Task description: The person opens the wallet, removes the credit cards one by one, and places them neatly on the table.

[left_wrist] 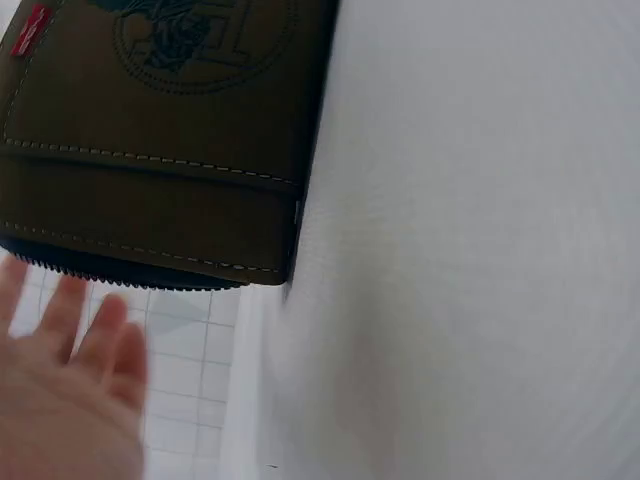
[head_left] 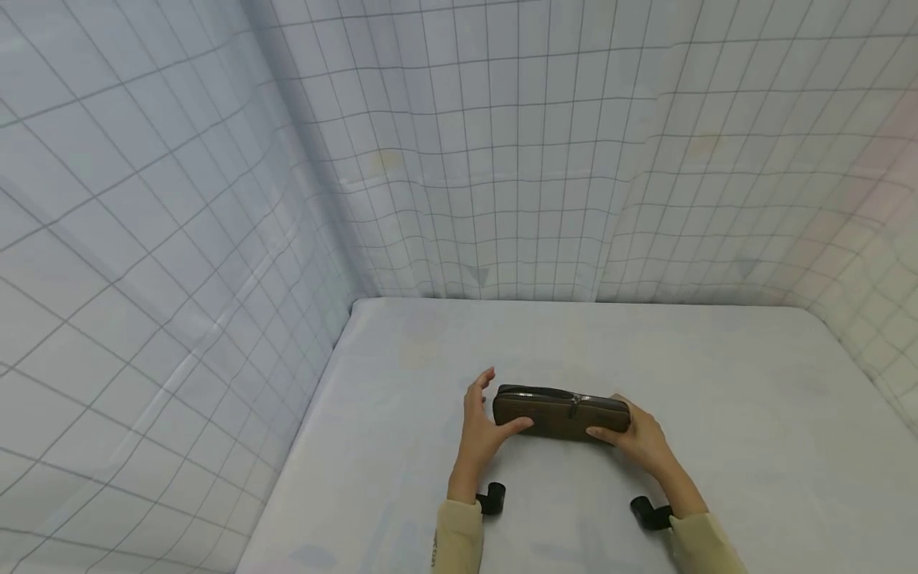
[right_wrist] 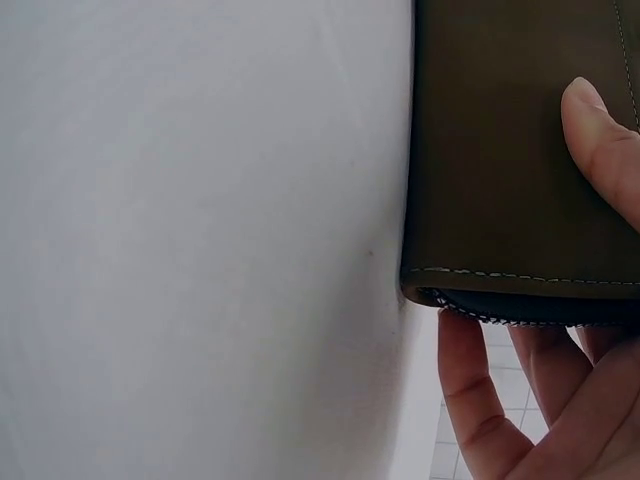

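A long brown zip-around wallet (head_left: 548, 417) stands on its long edge on the white table, its zipper and pull at the top. Pale stitching, a small red tag and a dark printed emblem mark its face in the left wrist view. My right hand (head_left: 645, 443) grips the wallet's right end, with the thumb on the near face and the fingers around the end and behind. At the left end, my left hand (head_left: 479, 433) has its fingers spread, raised and apart from the wallet; its thumb lies in front of the near face, and contact is unclear.
The white-covered table (head_left: 402, 375) extends around the wallet on all sides. White cloth with a dark grid (head_left: 495, 175) hangs behind the table and along both sides. A black wrist mount (head_left: 492, 499) sits on the left wrist, another (head_left: 651, 514) on the right.
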A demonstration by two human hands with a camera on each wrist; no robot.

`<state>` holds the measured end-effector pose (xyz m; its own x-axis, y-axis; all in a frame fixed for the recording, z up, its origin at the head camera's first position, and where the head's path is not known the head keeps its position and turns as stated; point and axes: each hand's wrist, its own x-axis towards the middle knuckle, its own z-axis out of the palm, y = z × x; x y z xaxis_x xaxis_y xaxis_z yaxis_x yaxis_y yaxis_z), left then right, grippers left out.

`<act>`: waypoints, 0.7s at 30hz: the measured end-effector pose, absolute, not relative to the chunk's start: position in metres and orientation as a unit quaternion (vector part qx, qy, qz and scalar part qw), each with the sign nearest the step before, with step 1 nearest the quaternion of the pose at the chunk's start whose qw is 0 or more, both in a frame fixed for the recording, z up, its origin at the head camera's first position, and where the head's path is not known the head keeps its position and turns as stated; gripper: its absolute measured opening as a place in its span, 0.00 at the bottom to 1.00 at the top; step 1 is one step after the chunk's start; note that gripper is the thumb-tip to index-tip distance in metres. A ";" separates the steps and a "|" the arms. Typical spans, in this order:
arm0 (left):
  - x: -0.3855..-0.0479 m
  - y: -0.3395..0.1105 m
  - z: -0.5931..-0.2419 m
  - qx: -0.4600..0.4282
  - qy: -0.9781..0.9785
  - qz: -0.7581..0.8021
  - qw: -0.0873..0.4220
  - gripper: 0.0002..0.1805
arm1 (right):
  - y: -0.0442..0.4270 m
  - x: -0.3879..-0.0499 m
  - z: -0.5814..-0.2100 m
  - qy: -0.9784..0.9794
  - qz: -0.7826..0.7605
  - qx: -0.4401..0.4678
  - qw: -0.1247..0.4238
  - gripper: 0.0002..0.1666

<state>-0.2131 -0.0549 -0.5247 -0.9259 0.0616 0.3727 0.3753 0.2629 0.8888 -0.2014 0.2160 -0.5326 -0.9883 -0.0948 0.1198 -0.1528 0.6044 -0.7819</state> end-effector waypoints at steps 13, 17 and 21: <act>-0.224 -0.068 -0.559 -0.173 -0.754 -0.634 -0.011 0.35 | 0.217 -0.197 -0.533 -0.897 0.436 0.066 0.022 0.24; -0.221 -0.067 -0.546 -0.188 -0.749 -0.635 0.015 0.26 | 0.218 -0.198 -0.532 -0.900 0.431 0.065 0.028 0.26; -0.216 -0.067 -0.532 -0.176 -0.754 -0.632 0.032 0.23 | 0.218 -0.200 -0.532 -0.899 0.433 0.062 0.033 0.28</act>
<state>-0.2161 -0.0671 -0.5319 -0.9357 0.2255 0.2714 0.3067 0.1390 0.9416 -0.1995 0.2178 -0.5319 -0.9901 -0.0834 0.1130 -0.1403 0.6180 -0.7736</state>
